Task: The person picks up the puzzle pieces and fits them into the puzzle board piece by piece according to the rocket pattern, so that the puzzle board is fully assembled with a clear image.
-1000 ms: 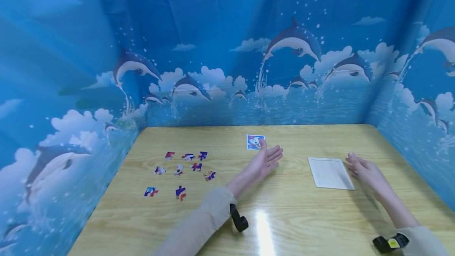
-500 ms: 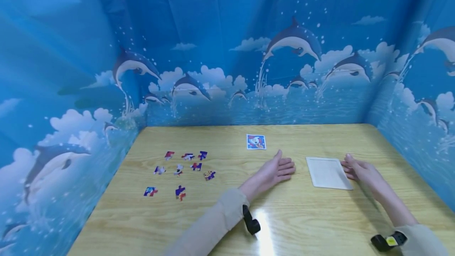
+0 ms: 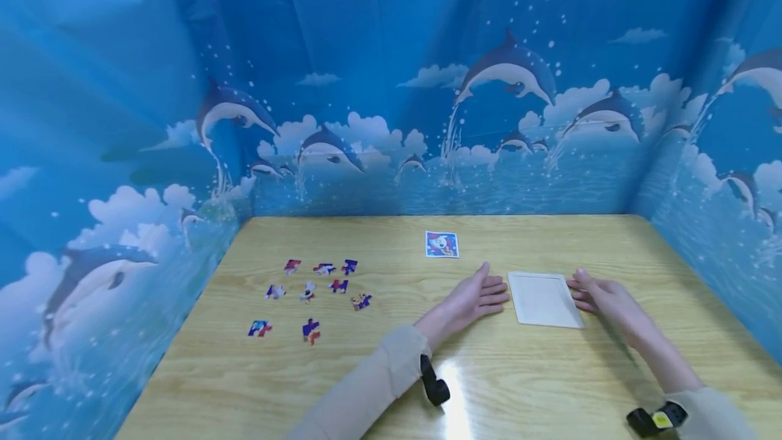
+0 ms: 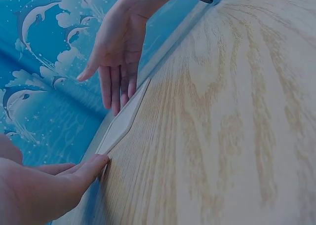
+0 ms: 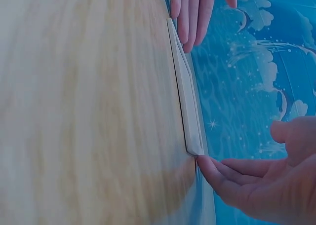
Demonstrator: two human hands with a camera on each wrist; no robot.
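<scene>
The white tray (image 3: 546, 299) has been shifted left between straight-fingered left hand (image 3: 473, 298) and right hand (image 3: 609, 302) and, probably light and stiff, is best held by its side edges.

White tray (image 3: 546, 299) is boxed in sideways; left hand (image 3: 473, 297) is right up at its left edge, right hand (image 3: 605, 301) has the opposite one; far and near edges are the ways in, bare table (image 3: 537, 375) on both; picture card (image 3: 442, 244) sits behind the left hand, easy to go around; loose puzzle pieces (image 3: 339, 286) have finger gaps between them, but the left sleeve (image 3: 369, 386) cuts off the near route across; blue backdrop (image 3: 379, 87) walls off the back and both sides.
</scene>
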